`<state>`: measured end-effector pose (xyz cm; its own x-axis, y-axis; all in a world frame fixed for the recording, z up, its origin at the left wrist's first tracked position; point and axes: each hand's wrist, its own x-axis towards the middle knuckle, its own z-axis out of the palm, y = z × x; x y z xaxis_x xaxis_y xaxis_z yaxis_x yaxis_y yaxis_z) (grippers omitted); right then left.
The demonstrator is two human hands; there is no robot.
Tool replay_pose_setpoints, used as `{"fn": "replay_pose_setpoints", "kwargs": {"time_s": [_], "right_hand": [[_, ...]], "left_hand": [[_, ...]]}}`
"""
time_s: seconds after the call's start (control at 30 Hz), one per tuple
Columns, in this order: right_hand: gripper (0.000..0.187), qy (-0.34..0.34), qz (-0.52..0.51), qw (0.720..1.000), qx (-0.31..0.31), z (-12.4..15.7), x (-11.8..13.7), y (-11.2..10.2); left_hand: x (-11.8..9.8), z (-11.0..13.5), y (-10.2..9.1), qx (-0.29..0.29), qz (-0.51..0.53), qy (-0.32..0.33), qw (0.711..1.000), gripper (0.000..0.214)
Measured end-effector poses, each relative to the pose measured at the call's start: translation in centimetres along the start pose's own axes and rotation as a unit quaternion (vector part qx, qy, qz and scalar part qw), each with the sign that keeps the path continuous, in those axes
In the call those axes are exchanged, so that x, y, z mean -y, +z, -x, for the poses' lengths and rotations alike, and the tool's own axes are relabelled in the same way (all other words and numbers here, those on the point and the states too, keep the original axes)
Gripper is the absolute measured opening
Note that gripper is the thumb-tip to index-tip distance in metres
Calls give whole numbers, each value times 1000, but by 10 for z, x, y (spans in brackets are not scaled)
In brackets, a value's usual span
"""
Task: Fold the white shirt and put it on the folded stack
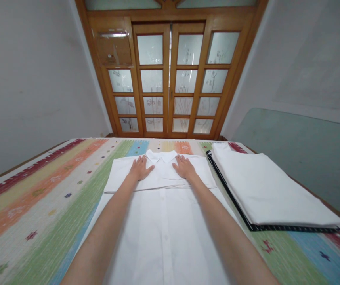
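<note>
The left hand [140,168] is lying flat on a white shirt [164,221], palm down, its fingers extended and its thumb spread inward; it is gripping nothing. The right hand [184,167] is mirroring it across the shirt front, equally spread and holding nothing. Between and just beyond the fingertips, the collar [161,155] is pointing away from the person. Under both palms a folded white layer is running crosswise — probably the sleeves, though the white-on-white edges are hard to read. Nearer than the hands, the buttoned front is stretching back between the forearms. To the right of the right hand, a folded white cloth [265,190] is lying over a black, white-marked one [291,228]. A striped cover [69,190] is spreading beneath everything.
</note>
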<state>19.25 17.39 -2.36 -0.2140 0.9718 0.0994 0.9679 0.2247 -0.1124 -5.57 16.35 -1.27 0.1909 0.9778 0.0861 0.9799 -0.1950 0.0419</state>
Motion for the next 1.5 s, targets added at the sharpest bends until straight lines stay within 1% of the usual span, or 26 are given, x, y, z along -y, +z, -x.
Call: {"fn": "replay_pose_setpoints", "kwargs": {"time_s": [0.13,0.27,0.47,0.6,0.8,1.03,1.3,1.5], "right_hand": [[66,7,4,1000,14,1,1,-1],[66,10,1,1000,15,3,2,-3],[66,19,1,1000,22,4,4,-5],[66,23,-9,999,23,5,4,-6],[66,26,-12,999,32,7,6,-8],[64,24,-4,999,28,5,5,-7],[65,23,-6,999,37,3,3,-6],[66,36,1,999,34,2,5,-7]], "left_hand": [[0,1,0,-3,-6,7,1000,73],[-3,3,-4,-14,-17,11,1000,71],[-7,7,-11,-37,-34,15,999,62],[-8,8,-11,-40,-38,17,998,59],[-5,4,-9,-22,-36,13,999,61],[-1,-5,-7,4,-28,10,1000,63],[2,-12,-4,55,-15,6,998,72],[1,-9,-6,55,-11,1,998,73]]}}
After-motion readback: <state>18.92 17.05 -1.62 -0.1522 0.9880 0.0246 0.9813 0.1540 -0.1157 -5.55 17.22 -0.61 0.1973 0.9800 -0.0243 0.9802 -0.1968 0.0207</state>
